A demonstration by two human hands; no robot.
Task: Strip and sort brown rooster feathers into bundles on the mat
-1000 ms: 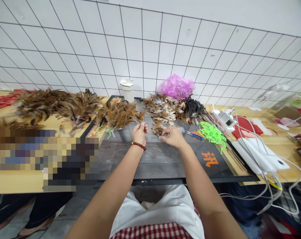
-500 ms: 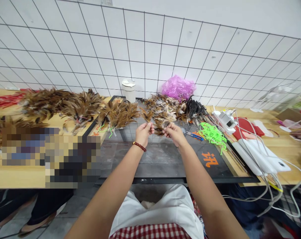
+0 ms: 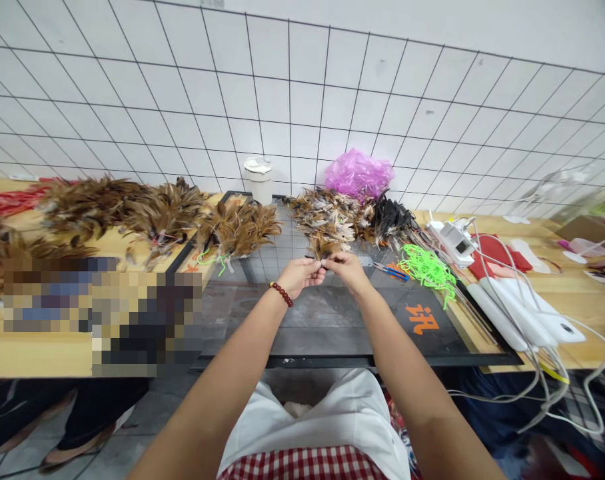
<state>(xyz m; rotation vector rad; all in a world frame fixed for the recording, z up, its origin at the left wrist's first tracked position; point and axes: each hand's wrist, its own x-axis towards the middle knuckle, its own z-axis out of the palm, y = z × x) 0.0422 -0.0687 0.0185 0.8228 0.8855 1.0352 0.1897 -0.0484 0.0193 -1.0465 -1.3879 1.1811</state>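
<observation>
My left hand (image 3: pixel 302 275), with a beaded bracelet on its wrist, is closed in a pinch on a small tuft of brown feathers (image 3: pixel 323 245). Close against it, my right hand (image 3: pixel 346 270) pinches at the base of the same tuft, and the fingertips of both hands meet there. The quill ends are mostly hidden by the fingers. Just beyond the hands lies a loose pile of brown, white and grey feathers (image 3: pixel 327 212). Black feathers (image 3: pixel 393 219) lie at its right side.
Tied brown feather bunches (image 3: pixel 245 228) lie to the left. A white lidded cup (image 3: pixel 259 181) and a pink plastic bag (image 3: pixel 358 175) stand by the wall. Blue-handled snips (image 3: pixel 393 271), green cord (image 3: pixel 427 272) and a white power strip (image 3: pixel 452 243) with cables are at the right.
My hands have come together from slightly apart. The feather tuft in my left hand has moved right, and my right hand has moved left to meet it.
</observation>
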